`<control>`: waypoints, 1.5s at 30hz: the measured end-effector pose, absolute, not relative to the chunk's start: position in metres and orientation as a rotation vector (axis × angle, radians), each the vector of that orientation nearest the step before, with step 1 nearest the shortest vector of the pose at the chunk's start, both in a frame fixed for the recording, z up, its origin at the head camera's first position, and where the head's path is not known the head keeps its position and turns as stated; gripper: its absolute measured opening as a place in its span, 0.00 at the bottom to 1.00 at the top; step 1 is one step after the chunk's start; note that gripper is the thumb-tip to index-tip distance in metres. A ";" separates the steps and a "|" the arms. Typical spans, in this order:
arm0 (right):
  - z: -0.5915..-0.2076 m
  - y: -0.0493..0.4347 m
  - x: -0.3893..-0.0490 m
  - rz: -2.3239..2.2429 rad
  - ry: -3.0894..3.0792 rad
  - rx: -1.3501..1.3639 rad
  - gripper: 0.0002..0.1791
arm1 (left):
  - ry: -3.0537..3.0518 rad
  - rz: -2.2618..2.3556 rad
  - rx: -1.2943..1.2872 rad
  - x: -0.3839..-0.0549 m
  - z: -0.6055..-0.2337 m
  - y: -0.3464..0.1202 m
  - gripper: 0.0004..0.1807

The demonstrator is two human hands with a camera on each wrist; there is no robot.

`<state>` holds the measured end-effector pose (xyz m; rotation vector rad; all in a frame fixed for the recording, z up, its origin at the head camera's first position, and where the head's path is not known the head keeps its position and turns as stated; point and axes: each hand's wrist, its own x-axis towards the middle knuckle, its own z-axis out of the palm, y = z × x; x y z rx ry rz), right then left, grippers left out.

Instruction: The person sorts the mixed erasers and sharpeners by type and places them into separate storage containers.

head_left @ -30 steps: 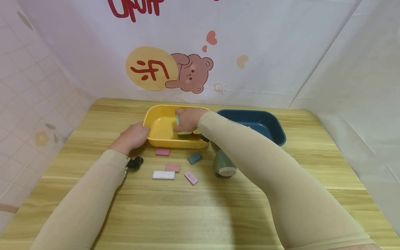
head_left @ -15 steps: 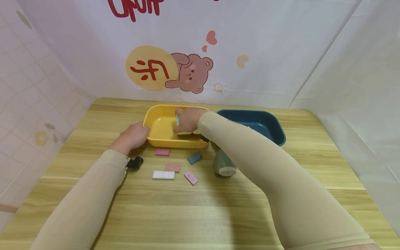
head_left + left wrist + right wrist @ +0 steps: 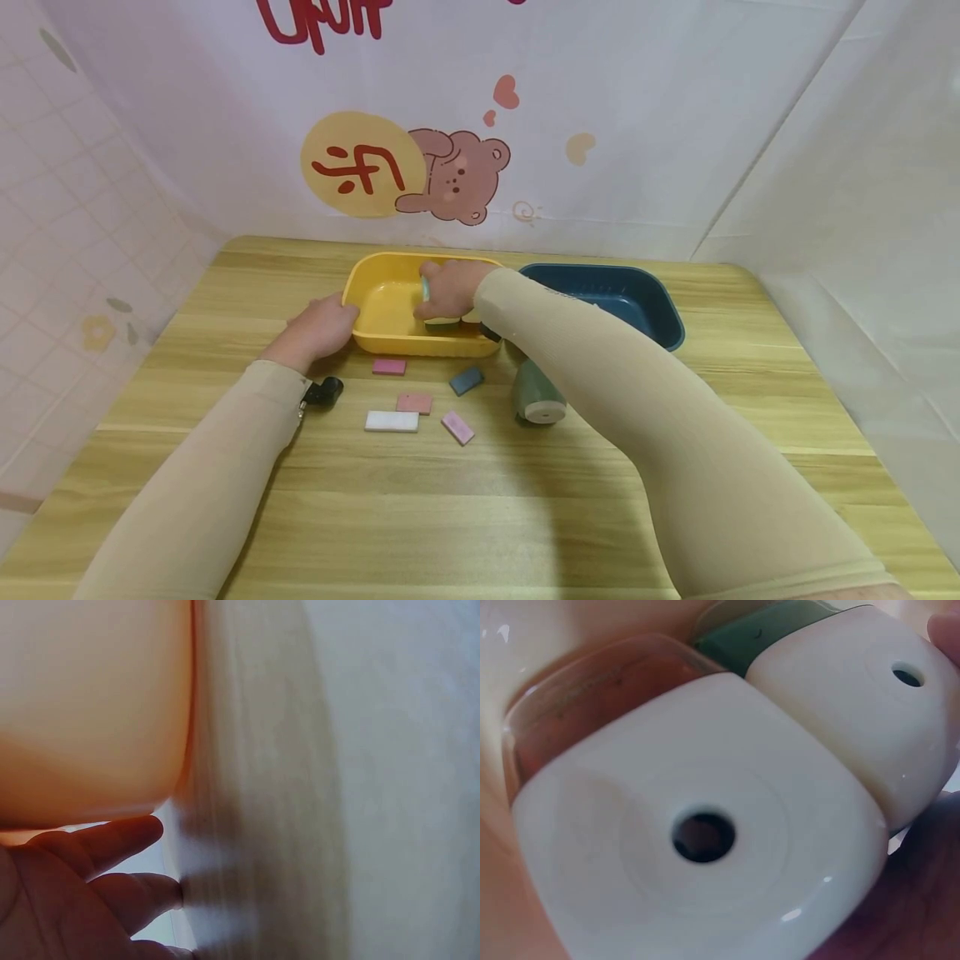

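My left hand (image 3: 324, 323) grips the left end of the yellow plastic bin (image 3: 420, 343); in the left wrist view its fingers (image 3: 124, 838) lie along the bin's outer wall. Inside the bin, at the right, my right hand (image 3: 452, 287) holds a green pencil sharpener (image 3: 847, 697) with a white holed face, fingertips and palm on either side of it. Beside it, against the bin wall, sits a second pencil sharpener (image 3: 622, 825), white-faced with a reddish translucent body. My right forearm hides the bin's right end.
A dark blue bin (image 3: 637, 304) stands to the right, partly behind my sleeve. Before the yellow bin lie small blocks like erasers: pink (image 3: 389, 367), blue (image 3: 467, 381) and white (image 3: 392, 422) among them. A grey-green object (image 3: 538, 396) with a pale end lies under my right forearm.
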<state>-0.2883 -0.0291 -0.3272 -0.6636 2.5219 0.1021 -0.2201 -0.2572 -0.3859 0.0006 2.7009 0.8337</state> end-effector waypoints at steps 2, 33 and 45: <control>-0.327 -0.029 -0.288 0.100 2.520 -0.660 0.51 | 2.701 0.834 0.002 -0.220 -0.386 -0.257 0.33; -0.323 -0.028 -0.286 0.093 2.510 -0.632 0.51 | 2.697 0.835 0.001 -0.221 -0.384 -0.257 0.33; -0.320 -0.027 -0.281 0.096 2.518 -0.641 0.50 | 2.694 0.836 0.001 -0.219 -0.386 -0.257 0.35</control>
